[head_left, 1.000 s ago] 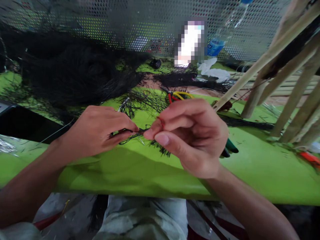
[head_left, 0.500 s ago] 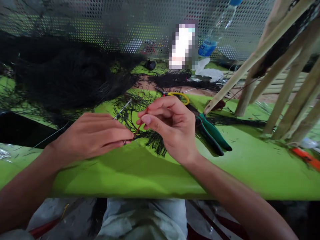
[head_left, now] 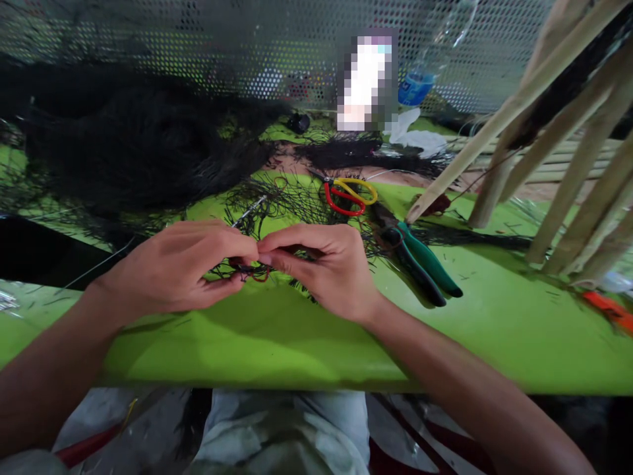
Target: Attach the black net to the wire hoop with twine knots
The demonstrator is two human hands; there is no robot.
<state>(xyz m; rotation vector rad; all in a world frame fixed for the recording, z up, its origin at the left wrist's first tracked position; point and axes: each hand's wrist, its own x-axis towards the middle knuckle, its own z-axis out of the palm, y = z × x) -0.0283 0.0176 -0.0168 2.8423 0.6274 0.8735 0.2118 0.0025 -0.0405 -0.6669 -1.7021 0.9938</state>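
My left hand [head_left: 185, 264] is closed at the middle of the green table, its fingers bent around a dark red thread [head_left: 260, 274] that curls in a small loop. Fingertips of my right hand [head_left: 321, 267] pinch together and meet those of the left; the thread runs in between, its end hidden. Black netting [head_left: 301, 194] with cut fringes spreads beneath and behind both hands. A thin metal rod [head_left: 250, 211] pokes up beyond the left fingers. Scissors with red and yellow handles [head_left: 349, 196] and green-and-black pliers [head_left: 420, 264] lie to the right of my right hand.
A heap of black fibre [head_left: 138, 145] covers the back left. Wooden sticks [head_left: 465, 152] lean at the right, with an orange tool [head_left: 608, 310] near them. A clear bottle with a blue label [head_left: 416, 87] and white tissue [head_left: 418, 137] are by the perforated panel [head_left: 198, 39].
My right hand has come down and left until its fingertips meet my left hand's. The red thread, earlier stretched between the hands, now forms a small loop. The scissors' handles are uncovered.
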